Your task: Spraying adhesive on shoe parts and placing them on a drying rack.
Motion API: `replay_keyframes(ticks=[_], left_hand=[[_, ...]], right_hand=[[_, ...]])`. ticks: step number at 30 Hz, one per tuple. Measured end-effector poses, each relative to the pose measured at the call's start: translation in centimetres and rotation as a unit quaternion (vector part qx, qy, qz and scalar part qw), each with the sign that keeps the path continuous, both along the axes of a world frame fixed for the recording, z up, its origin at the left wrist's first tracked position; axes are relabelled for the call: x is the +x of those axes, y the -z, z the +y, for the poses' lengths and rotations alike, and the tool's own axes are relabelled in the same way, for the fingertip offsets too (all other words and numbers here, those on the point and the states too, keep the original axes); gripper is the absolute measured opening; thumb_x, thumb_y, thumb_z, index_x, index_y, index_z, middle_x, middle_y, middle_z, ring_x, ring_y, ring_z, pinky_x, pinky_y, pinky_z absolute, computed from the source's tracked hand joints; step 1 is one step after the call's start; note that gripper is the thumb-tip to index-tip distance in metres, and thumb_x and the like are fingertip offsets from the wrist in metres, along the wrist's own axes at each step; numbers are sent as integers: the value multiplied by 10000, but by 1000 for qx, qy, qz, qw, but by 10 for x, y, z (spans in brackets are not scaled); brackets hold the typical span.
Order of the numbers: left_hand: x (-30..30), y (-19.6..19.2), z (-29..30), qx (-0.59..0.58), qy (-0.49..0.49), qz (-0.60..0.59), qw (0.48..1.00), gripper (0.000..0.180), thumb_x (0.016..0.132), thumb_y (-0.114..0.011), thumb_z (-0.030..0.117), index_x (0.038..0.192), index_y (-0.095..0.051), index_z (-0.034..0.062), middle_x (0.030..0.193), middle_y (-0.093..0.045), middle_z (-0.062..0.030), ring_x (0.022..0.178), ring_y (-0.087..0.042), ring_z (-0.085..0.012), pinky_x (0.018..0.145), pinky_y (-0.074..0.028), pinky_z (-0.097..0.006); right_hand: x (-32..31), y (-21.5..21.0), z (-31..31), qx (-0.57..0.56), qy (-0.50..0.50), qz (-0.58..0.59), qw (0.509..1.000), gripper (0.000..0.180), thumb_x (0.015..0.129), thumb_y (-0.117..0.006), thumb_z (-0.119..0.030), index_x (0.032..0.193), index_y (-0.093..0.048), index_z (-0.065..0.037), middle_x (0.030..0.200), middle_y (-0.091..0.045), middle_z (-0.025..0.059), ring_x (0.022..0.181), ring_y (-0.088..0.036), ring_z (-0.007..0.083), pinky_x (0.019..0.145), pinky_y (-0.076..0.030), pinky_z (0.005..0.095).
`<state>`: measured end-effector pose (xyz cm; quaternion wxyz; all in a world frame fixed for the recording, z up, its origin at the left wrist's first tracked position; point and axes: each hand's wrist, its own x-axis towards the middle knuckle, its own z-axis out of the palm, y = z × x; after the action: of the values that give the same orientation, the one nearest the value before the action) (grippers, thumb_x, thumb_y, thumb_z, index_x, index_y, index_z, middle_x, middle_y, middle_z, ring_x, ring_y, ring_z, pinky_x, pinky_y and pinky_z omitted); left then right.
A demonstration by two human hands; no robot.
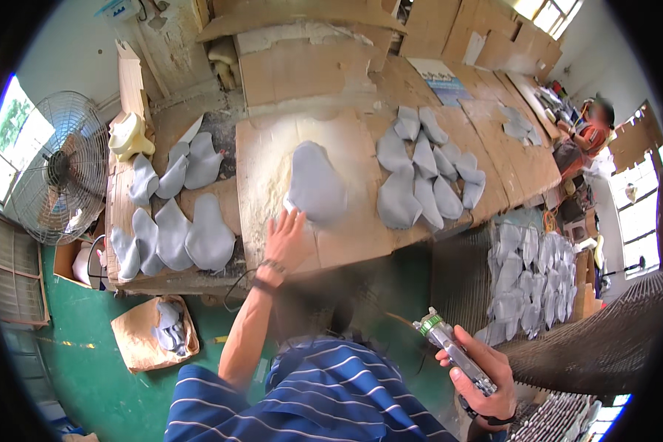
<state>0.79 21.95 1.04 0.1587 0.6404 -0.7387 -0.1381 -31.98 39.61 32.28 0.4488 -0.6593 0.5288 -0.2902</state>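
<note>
A single grey, pear-shaped moulded piece (317, 183) lies on a cardboard sheet (258, 140) strewn with pale powder, straight ahead. My left hand (287, 241) is open at its lower left edge, fingers stretched out and fingertips at or just beside the piece; whether they touch it I cannot tell. Away from the table, at the lower right, my right hand (486, 376) grips a silver handheld tool (457, 353) with a green ring at its front end. The tool points up and to the left, towards the table edge.
Grey pieces stand in groups left (171, 234) and right (423, 166) on the table. A wire fan (57, 168) is at far left. An open paper bag (136, 342) lies on the green floor. More pieces hang on a rack (530, 280); another person (589, 136) sits far right.
</note>
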Motion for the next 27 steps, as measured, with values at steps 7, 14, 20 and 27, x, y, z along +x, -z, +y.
replay_keyframes(ticks=[7,14,20,27], left_hand=[[99,58,151,193,-177,224,939,545,795,-781,194,1267,-594,-1,1138,-702,-201,1093,-679,-280,915,-535,-372],[156,172,274,341,-247,65,905,542,756,-759,388,1187,-671,72,1131,-702,-164,1016,-685,-312,907,-534,-399],[151,253,349,518,-430,323,665,468,855,-755,350,1248,-658,116,1082,-712,-39,892,-701,-202,750,-605,-442],[165,288,383,530,-442,461,557,455,877,-737,311,1255,-639,77,1007,-724,-57,830,-712,-218,738,-607,-444]], right_hand=[[1,-5,-17,-75,-41,129,988,619,773,-753,-28,1349,-538,44,964,-669,173,789,-673,239,710,-527,301],[17,-18,-11,-88,-54,183,978,657,725,-768,31,1345,-548,25,930,-661,165,775,-668,271,688,-526,316],[43,-13,-10,-128,-9,167,978,618,754,-771,-3,1332,-556,38,949,-663,180,777,-666,269,699,-527,313],[88,-18,0,-145,11,176,974,594,766,-764,-2,1323,-562,41,939,-660,170,765,-657,262,685,-520,312]])
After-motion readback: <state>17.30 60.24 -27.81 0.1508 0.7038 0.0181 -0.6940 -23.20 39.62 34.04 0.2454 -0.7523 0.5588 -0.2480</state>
